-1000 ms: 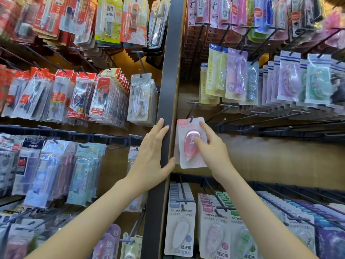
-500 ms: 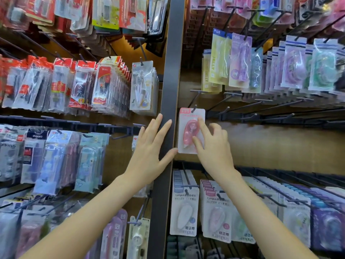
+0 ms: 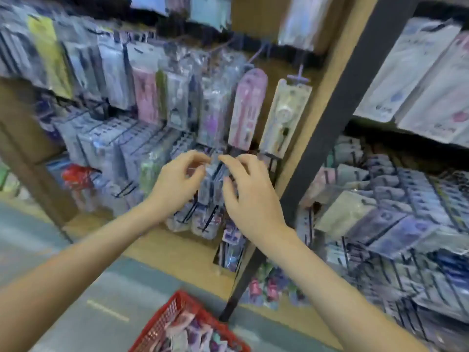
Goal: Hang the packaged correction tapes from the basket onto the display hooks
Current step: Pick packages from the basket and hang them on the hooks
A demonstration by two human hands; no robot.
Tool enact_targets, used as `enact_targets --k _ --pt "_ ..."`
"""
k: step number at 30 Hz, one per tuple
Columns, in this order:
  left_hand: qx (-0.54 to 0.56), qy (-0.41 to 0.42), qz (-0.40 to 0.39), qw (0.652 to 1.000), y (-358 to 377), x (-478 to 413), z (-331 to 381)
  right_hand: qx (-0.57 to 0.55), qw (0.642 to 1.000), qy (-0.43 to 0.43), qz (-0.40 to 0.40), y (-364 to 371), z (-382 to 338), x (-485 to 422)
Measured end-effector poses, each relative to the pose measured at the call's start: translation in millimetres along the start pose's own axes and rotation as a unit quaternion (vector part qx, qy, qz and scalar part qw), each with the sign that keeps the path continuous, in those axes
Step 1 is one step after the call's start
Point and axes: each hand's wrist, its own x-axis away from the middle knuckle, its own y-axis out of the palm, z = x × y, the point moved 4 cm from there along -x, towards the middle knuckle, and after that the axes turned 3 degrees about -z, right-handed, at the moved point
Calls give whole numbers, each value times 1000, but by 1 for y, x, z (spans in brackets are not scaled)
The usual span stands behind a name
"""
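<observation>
Several packaged correction tapes (image 3: 195, 334) lie in the red basket (image 3: 157, 329) down on the floor (image 3: 38, 250), so I'd say this job is nowhere near its end.

Can you count them?

No. The lower edge cuts the basket off, and the whole view is smeared. Only one corner of it shows, with a jumble of pinkish and pale packs inside.

And the hands? Is one bringing a tape to the rack?

Hard to say. The left hand (image 3: 177, 184) and the right hand (image 3: 251, 196) are up in front of the rack, close together, fingers curled and fingertips almost meeting. Something clear sits between them. Whether they pinch a pack, or that is only stock hanging behind, I cannot tell.

Which of the display hooks (image 3: 209, 219) are they after?

I cannot tell that either. Dark prongs stick out just below the hands, loaded with clear packets, and the blur would hide any bare one. Higher up hangs a pink pack (image 3: 247, 107) with a pale pack (image 3: 284, 115) just beside it.

So what counts as done?

The racks on both sides of the black upright (image 3: 355, 102) are crowded, but nothing shows which packs came out of the basket. My guess is somewhere midway, with a good many left to hang.
</observation>
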Motion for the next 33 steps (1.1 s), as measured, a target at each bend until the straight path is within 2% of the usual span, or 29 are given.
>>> enact_targets --k 4,6,9,12,15,18,21,27,30,33 --pt "13 -169 -38 985 57 91 -134 -45 988 82 -123 136 46 76" --pt "25 -263 -72 962 92 148 -197 -54 970 125 -201 210 73 128" --pt "-13 -373 -128 919 145 241 -287 -70 927 213 -300 310 110 225" --pt "-60 -436 -183 879 198 333 -361 -91 875 322 -351 382 147 337" --pt "-94 -482 -248 835 258 412 -419 -95 807 400 -425 430 181 436" --pt "-103 -506 -291 805 320 460 -470 -96 759 426 -484 474 207 511" --pt "-148 -514 -281 797 365 475 -514 -93 730 437 -517 519 226 553" --pt "-265 -473 -250 802 432 470 -601 -34 750 376 -543 629 248 582" --pt "-310 -486 -246 779 459 464 -630 11 756 369 -541 655 253 586" --pt "-321 -510 -237 762 464 457 -638 -13 763 365 -533 657 254 586"
